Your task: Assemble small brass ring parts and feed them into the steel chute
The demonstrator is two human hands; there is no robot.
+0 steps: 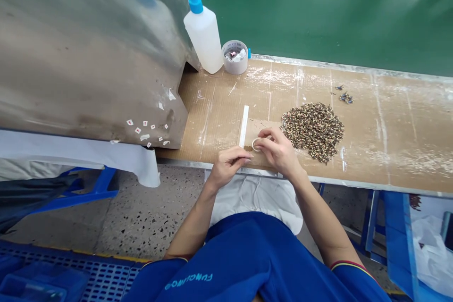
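My left hand (228, 164) is closed in a pinch at the front edge of the cardboard-covered bench; what lies between its fingertips is too small to make out. Close beside it, my right hand (279, 152) has its bent fingers on a small white ring (255, 145). A narrow white strip (244, 125) lies just beyond my left hand, pointing away from me. Right of my right hand spreads a heap of small brass-and-dark parts (313, 131). Under the right fingers is a lighter flat piece of cardboard (260, 127).
A white squeeze bottle (205, 37) with a blue nozzle stands at the back, beside a round tub (236, 67) holding scraps. A metal housing (88, 56) walls off the left. A few loose parts (346, 97) lie behind the heap. Beyond runs a green surface (318, 14).
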